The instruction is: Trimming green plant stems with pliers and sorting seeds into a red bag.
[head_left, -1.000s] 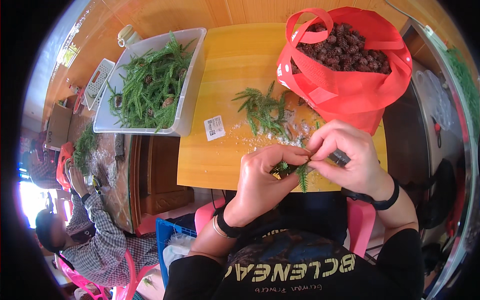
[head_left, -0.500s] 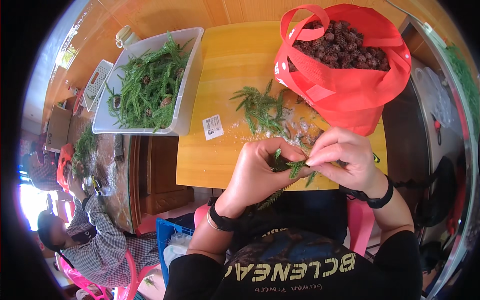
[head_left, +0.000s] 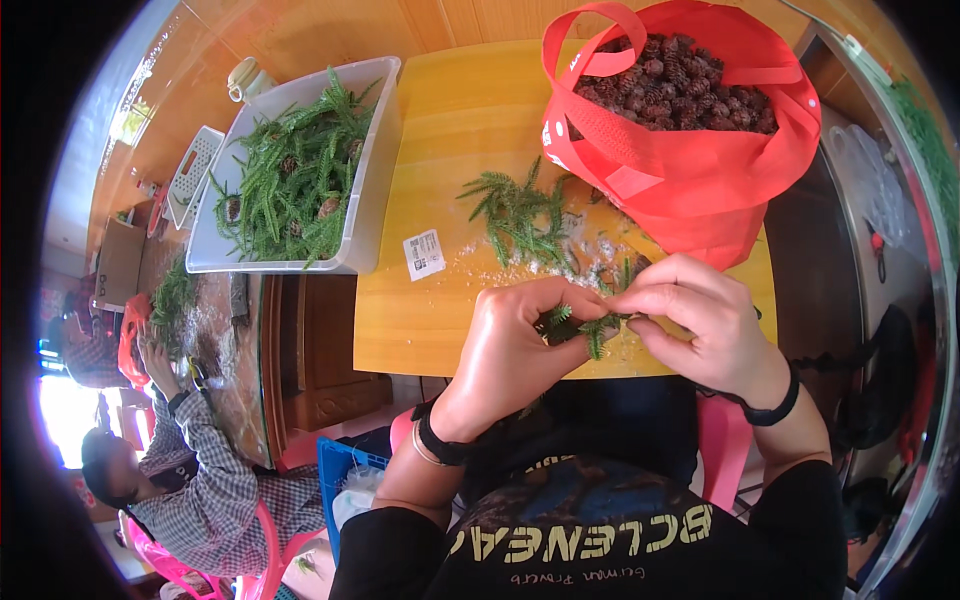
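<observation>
Left hand [head_left: 512,335] and right hand [head_left: 708,325] — two grips, both clamped on a sprig [head_left: 597,338]; one bag [head_left: 690,195], one label [head_left: 424,254] on one worktop [head_left: 440,130] — one tub [head_left: 374,175] at left.

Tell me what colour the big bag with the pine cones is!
The bag is bright red; it shows best in the head view.
</observation>
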The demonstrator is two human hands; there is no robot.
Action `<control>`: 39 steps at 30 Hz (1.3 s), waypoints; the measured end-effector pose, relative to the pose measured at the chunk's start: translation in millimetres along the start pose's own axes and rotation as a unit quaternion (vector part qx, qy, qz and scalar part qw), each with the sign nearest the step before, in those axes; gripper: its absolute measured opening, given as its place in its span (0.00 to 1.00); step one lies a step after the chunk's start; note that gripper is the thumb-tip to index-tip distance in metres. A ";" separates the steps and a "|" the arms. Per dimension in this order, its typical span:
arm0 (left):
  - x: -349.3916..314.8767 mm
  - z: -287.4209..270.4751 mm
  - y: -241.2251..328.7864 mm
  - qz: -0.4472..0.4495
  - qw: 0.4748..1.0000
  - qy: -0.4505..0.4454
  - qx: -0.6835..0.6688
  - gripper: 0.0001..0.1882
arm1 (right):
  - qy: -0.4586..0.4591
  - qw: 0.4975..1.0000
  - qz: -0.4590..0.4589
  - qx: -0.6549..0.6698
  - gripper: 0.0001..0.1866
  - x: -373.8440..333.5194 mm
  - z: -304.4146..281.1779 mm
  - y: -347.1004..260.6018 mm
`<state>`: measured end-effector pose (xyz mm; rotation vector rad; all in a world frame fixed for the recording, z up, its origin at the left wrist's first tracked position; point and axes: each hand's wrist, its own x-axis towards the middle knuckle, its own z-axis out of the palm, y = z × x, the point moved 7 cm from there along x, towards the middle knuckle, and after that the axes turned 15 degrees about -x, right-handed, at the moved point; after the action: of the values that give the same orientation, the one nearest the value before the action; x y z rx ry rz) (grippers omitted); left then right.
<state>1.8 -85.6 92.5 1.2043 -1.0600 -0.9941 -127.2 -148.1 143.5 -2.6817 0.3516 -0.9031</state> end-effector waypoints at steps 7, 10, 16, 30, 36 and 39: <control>5.1 6.1 -1.3 -0.004 1.000 -0.017 0.008 0.08 | -0.049 0.997 -0.047 -0.042 0.17 1.8 -1.5 -0.9; 4.1 -0.2 2.0 0.001 0.999 -0.018 -0.033 0.10 | -0.024 0.999 -0.008 -0.035 0.21 7.0 -15.0 0.7; 11.1 -16.5 -13.2 -0.037 0.965 -0.044 -0.256 0.13 | -0.280 0.922 0.198 -0.181 0.23 -86.9 -7.0 100.2; 12.1 -20.8 -20.0 -0.068 0.916 -0.123 -0.377 0.15 | -0.176 0.942 0.233 -0.163 0.13 -130.9 -15.5 116.8; 12.4 -11.5 -14.5 -0.097 0.907 -0.182 -0.368 0.14 | -0.163 0.936 0.313 -0.004 0.08 -116.2 -48.3 96.1; 11.8 -6.7 -12.8 -0.091 0.905 -0.207 -0.360 0.14 | -0.223 0.919 0.316 0.074 0.13 -80.8 -44.0 62.3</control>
<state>10.6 -96.9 80.5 0.4886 -0.7768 -1.6569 -225.4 -188.7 111.2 -2.2939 0.9180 -0.1138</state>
